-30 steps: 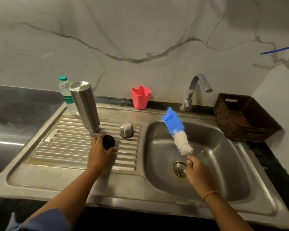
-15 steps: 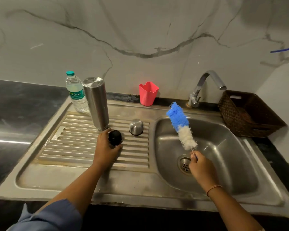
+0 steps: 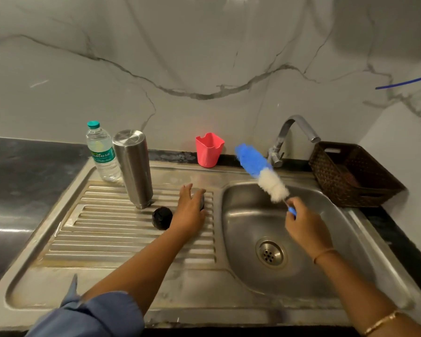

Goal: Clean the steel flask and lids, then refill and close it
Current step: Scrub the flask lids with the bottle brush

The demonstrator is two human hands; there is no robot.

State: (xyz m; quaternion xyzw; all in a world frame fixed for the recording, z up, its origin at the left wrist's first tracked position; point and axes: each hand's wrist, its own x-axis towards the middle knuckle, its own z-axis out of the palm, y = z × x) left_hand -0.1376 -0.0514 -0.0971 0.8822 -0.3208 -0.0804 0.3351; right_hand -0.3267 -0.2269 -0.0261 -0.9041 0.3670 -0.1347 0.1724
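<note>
My right hand (image 3: 301, 224) is clamped on the handle of the brush (image 3: 260, 171), held over the sink (image 3: 253, 215). My left hand (image 3: 188, 210) lies over the steel cap (image 3: 201, 199) on the drainboard (image 3: 107, 234); its fingers hide the cap, so I cannot tell whether they have closed on it. The flask (image 3: 134, 166) stands upside down there, probably draining after its wash. The black lid (image 3: 162, 218) lies just beside my left hand. I judge the lids are in hand now; refilling, perhaps from the water bottle (image 3: 102, 152), and closing are left.
</note>
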